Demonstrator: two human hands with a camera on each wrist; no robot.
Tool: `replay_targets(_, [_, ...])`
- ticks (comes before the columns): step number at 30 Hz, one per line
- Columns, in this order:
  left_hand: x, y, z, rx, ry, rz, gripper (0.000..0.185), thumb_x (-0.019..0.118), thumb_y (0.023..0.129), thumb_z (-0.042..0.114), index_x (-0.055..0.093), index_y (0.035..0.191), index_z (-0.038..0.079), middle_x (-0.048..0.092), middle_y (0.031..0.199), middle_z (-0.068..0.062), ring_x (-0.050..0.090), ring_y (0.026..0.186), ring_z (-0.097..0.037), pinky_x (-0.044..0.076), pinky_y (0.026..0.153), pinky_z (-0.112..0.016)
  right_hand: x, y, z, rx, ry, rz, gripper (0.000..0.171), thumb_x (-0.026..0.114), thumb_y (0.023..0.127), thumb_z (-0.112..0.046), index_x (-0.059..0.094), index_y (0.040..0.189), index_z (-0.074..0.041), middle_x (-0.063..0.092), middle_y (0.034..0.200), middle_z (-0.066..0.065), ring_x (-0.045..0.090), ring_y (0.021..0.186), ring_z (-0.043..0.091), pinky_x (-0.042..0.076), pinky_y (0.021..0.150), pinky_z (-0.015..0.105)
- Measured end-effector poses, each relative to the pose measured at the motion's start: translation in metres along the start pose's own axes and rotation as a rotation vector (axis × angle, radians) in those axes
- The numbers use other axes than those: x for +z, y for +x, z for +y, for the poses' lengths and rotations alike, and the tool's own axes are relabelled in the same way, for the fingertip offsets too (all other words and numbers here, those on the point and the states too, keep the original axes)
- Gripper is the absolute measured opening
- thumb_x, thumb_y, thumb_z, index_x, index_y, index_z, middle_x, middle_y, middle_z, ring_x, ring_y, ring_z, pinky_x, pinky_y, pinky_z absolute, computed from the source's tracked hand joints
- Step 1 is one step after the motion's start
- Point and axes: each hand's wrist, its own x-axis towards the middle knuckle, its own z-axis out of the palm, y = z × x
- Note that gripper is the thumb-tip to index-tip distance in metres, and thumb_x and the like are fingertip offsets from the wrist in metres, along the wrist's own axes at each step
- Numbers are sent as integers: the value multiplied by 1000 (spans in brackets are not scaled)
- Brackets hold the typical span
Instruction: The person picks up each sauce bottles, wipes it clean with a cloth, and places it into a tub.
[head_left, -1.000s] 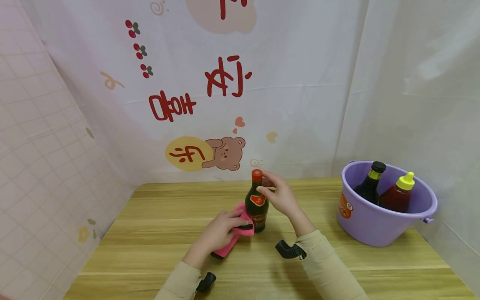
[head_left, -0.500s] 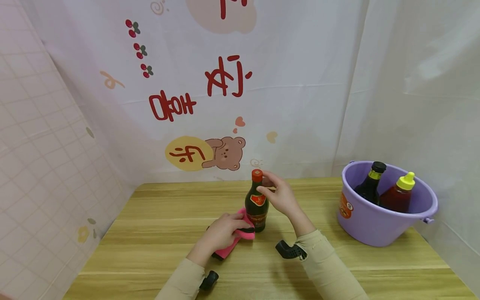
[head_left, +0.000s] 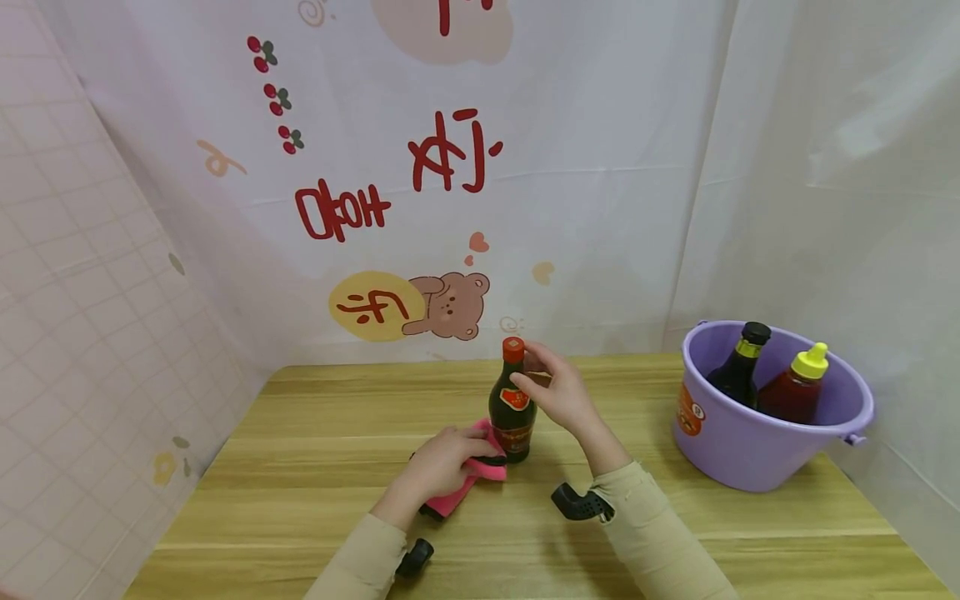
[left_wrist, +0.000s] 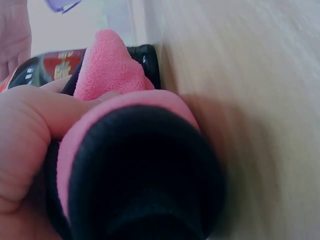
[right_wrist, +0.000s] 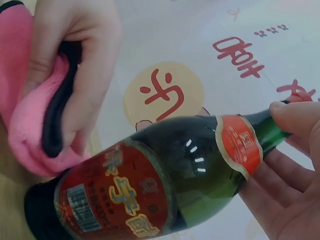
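Observation:
A dark glass bottle [head_left: 512, 410] with a red cap and red label stands upright on the wooden table [head_left: 315, 467]. My right hand [head_left: 551, 389] pinches its neck just under the cap; the right wrist view shows the fingers [right_wrist: 295, 150] round the neck of the bottle [right_wrist: 165, 185]. My left hand [head_left: 442, 462] grips a pink cloth with black trim [head_left: 468, 479] and presses it against the bottle's lower left side. In the left wrist view the cloth [left_wrist: 120, 150] fills the frame, with the bottle's label [left_wrist: 55, 65] behind it.
A purple bucket [head_left: 757, 454] sits at the table's right, holding a dark bottle [head_left: 738, 367] and a red sauce bottle with a yellow cap [head_left: 795, 387]. White printed curtains hang behind and to the right; a tiled wall stands at the left.
The left hand with the cloth has slid slightly down and toward me along the bottle's base. The right hand and bottle have stayed put.

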Motion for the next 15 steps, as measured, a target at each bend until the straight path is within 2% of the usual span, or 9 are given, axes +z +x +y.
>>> replay_targets(4, [-4, -7, -7, 15, -34, 49, 50, 69, 77, -13, 74, 113, 21, 65, 126, -6, 62, 114, -28, 51, 93, -42, 3, 0, -2, -7, -27, 24, 56, 76, 88, -11, 53, 139, -6, 65, 113, 15, 63, 107, 32, 51, 93, 49])
replay_targets(8, [-12, -15, -11, -18, -29, 103, 47, 69, 79, -11, 73, 117, 17, 63, 130, -12, 62, 115, -32, 51, 94, -45, 8, -1, -4, -13, -138, 83, 59, 80, 85, -16, 54, 137, -9, 64, 114, 12, 62, 107, 28, 51, 93, 46])
replay_targets(11, [-22, -19, -13, -59, -40, 153, 46, 69, 81, -9, 73, 118, 17, 59, 135, -15, 60, 116, -36, 50, 94, -48, 11, -1, -7, -5, -237, 133, 60, 83, 82, -19, 55, 133, -8, 63, 107, 13, 62, 100, 27, 53, 89, 44])
replay_targets(15, [-35, -21, -16, -67, -59, 254, 46, 73, 80, -8, 73, 119, 17, 58, 137, -16, 60, 115, -38, 51, 92, -49, 15, -1, -13, 17, -336, 182, 59, 86, 79, -25, 57, 127, -7, 62, 98, 13, 64, 89, 28, 55, 80, 43])
